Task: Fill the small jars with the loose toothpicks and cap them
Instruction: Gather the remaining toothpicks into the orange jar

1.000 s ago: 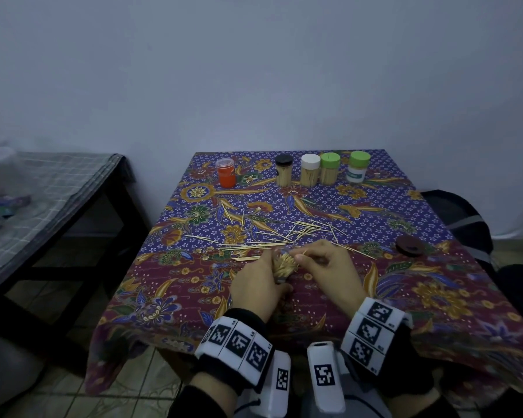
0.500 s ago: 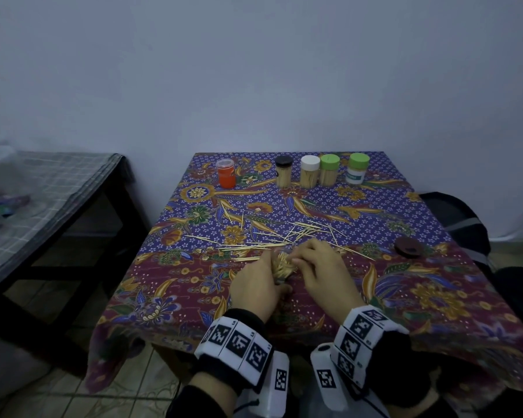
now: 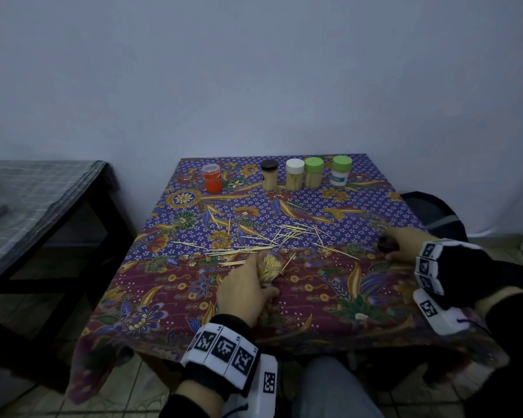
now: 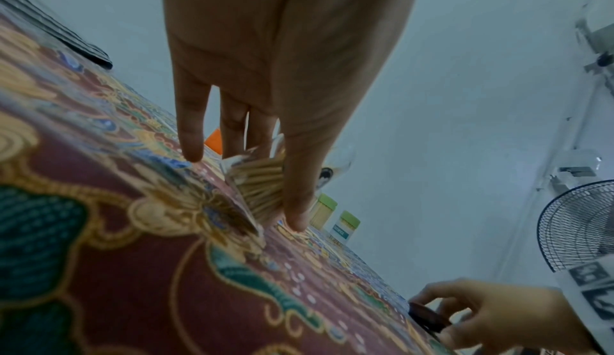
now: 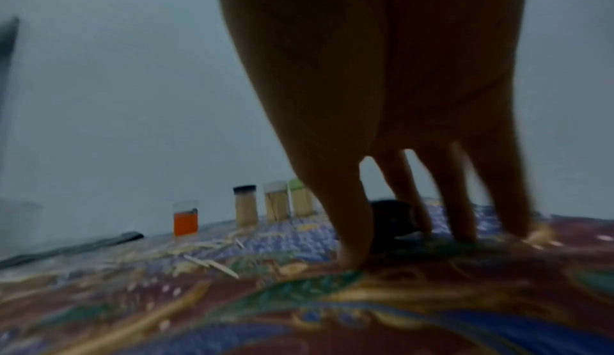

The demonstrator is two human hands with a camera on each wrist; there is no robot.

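Note:
My left hand (image 3: 254, 282) grips a clear small jar (image 3: 267, 267) packed with toothpicks, tilted on the cloth near the table's middle front; its thumb (image 4: 299, 203) lies along the jar (image 4: 255, 179). The jar's mouth is uncovered. Far to the right, my right hand (image 3: 397, 247) holds a dark brown cap (image 3: 387, 245) down at the tablecloth, fingers (image 5: 352, 242) curled round the cap (image 5: 390, 216). Loose toothpicks (image 3: 284, 236) lie scattered just beyond the jar.
A back row holds an orange jar (image 3: 212, 179) and several capped toothpick jars: black cap (image 3: 269, 176), white (image 3: 295, 175), two green (image 3: 313, 173). The patterned tablecloth (image 3: 329, 297) hangs over the front edge. A dark bench (image 3: 43, 191) stands left, a fan (image 4: 578, 226) right.
My right hand has left the jar and swung far right to the dark cap. The left hand still holds the toothpick-filled jar in the same spot.

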